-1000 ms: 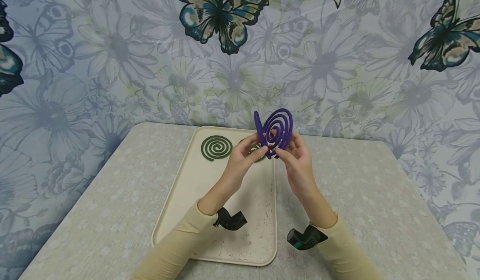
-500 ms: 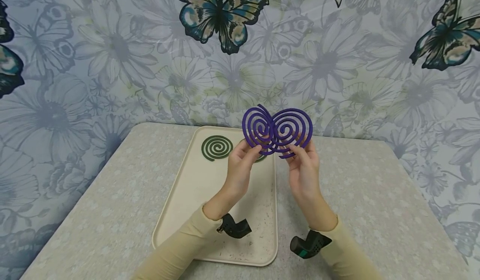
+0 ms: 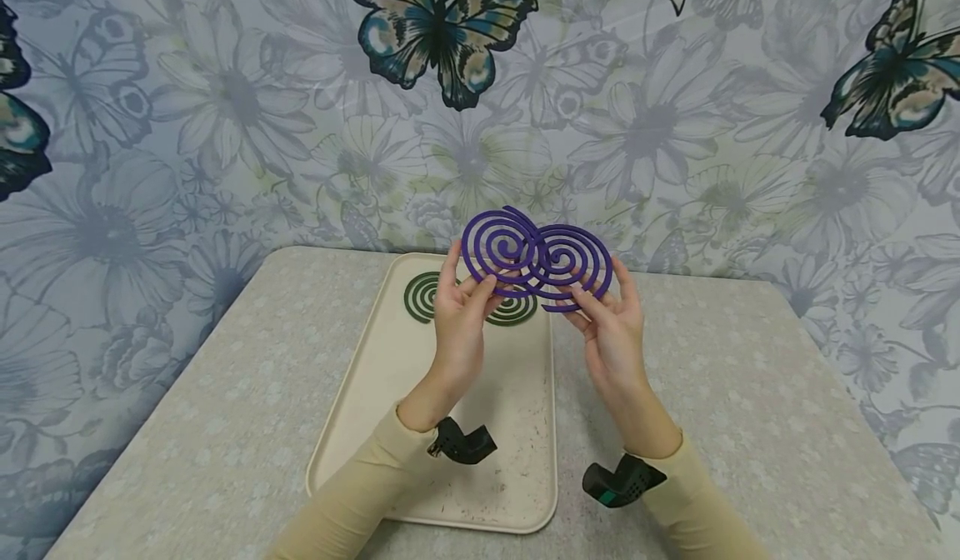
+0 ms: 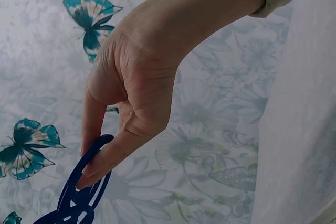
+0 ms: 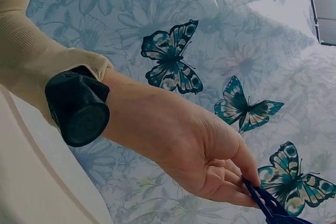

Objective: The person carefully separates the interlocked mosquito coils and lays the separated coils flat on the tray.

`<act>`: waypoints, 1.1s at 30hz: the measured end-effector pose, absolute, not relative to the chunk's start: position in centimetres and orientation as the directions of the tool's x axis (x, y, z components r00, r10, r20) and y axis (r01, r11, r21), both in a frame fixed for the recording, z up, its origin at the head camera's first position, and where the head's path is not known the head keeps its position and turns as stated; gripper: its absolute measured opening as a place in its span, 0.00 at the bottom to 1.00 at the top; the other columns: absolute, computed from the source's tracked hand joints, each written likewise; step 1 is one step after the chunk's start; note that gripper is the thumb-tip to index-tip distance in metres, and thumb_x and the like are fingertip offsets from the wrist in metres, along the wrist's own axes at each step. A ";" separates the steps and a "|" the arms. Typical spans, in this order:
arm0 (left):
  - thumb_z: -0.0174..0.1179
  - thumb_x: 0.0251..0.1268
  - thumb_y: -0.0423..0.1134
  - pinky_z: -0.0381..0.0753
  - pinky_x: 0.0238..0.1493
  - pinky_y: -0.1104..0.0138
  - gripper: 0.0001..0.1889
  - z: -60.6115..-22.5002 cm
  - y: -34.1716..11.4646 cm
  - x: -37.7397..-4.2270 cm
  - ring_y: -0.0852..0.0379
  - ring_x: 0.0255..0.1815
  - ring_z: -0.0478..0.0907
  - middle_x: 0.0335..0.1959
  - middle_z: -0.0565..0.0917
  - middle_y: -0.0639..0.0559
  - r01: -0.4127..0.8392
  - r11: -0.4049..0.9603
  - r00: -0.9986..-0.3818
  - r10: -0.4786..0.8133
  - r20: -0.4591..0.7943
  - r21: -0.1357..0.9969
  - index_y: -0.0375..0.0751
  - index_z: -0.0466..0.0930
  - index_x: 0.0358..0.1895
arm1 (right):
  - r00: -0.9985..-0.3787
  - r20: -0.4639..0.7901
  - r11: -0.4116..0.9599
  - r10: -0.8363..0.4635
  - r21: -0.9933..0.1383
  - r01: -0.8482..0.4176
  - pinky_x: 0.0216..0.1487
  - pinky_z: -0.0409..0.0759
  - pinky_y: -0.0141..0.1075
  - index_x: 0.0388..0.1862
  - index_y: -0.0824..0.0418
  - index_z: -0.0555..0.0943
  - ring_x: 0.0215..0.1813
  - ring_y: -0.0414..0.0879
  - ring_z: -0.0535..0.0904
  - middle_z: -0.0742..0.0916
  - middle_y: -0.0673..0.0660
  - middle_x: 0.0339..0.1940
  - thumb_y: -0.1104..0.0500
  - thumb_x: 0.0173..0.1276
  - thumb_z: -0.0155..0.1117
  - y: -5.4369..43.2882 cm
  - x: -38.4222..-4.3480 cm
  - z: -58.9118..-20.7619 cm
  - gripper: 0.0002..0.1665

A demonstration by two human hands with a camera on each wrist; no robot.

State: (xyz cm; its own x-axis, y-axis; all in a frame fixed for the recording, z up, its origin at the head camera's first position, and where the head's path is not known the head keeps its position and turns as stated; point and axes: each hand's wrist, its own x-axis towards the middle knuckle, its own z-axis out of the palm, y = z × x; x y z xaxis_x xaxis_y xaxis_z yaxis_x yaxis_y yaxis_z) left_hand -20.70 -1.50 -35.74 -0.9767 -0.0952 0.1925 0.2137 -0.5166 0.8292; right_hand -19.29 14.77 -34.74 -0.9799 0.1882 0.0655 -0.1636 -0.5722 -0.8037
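Two purple mosquito coils are held up above the far end of the tray, their inner edges overlapping in the head view. My left hand (image 3: 459,331) pinches the left purple coil (image 3: 507,246) between thumb and fingers. At the lower edge of the right purple coil (image 3: 561,259), my right hand (image 3: 617,339) has its thumb in front and fingers behind. The left wrist view shows a coil (image 4: 68,190) nearly edge-on under the left fingertips. In the right wrist view only part of a coil (image 5: 270,207) shows at the bottom.
A cream tray (image 3: 420,427) lies on the patterned tabletop (image 3: 720,393), with dark crumbs near its front right. Two green coils, a left one (image 3: 420,297) and a right one (image 3: 514,310), lie at its far end, partly hidden. A butterfly-print backdrop (image 3: 300,127) stands behind.
The purple coils have turned from nearly edge-on and folded together to spread side by side, faces toward the head camera. My left hand has shifted left and my right hand slightly right.
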 end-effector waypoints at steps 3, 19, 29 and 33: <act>0.52 0.67 0.26 0.84 0.42 0.74 0.35 -35.7 -1.6 -20.9 0.64 0.40 0.85 0.56 0.80 0.36 0.219 -0.511 -0.976 -0.124 0.181 0.831 0.49 0.51 0.75 | -0.982 0.066 -0.554 0.179 -0.818 -0.156 0.36 0.86 0.32 0.74 0.52 0.53 0.34 0.41 0.87 0.86 0.53 0.38 0.77 0.66 0.52 14.8 -19.3 -34.6 0.42; 0.55 0.64 0.24 0.84 0.41 0.74 0.32 -35.5 -3.3 -22.3 0.65 0.34 0.86 0.48 0.86 0.42 0.232 -0.455 -0.972 -0.148 0.184 0.860 0.40 0.60 0.71 | -0.994 -0.010 -0.575 0.111 -0.816 -0.056 0.35 0.86 0.32 0.76 0.57 0.50 0.33 0.41 0.87 0.87 0.52 0.36 0.78 0.67 0.49 16.0 -20.1 -34.3 0.42; 0.55 0.63 0.23 0.84 0.40 0.74 0.29 -34.9 -5.2 -23.3 0.65 0.32 0.86 0.34 0.88 0.59 0.207 -0.439 -0.978 -0.111 0.176 0.874 0.38 0.65 0.69 | -0.998 -0.011 -0.575 0.058 -0.818 -0.025 0.33 0.86 0.32 0.77 0.59 0.50 0.31 0.41 0.87 0.88 0.52 0.36 0.79 0.66 0.48 17.3 -20.8 -34.1 0.43; 0.54 0.63 0.23 0.84 0.39 0.75 0.29 -34.8 -5.9 -23.6 0.65 0.33 0.86 0.33 0.88 0.60 0.197 -0.449 -0.980 -0.096 0.172 0.872 0.34 0.63 0.69 | -0.998 -0.010 -0.579 0.061 -0.815 -0.027 0.32 0.86 0.33 0.76 0.60 0.51 0.29 0.41 0.86 0.88 0.52 0.34 0.80 0.65 0.48 17.5 -20.9 -34.1 0.42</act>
State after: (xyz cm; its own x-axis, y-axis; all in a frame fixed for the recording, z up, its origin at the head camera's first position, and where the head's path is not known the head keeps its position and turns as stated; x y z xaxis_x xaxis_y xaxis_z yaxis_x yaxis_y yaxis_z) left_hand -23.62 -5.92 -34.81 -0.9804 -0.0960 0.1720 0.1969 -0.4491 0.8715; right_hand -20.91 17.48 -34.11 -0.9981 0.0614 -0.0104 -0.0271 -0.5790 -0.8149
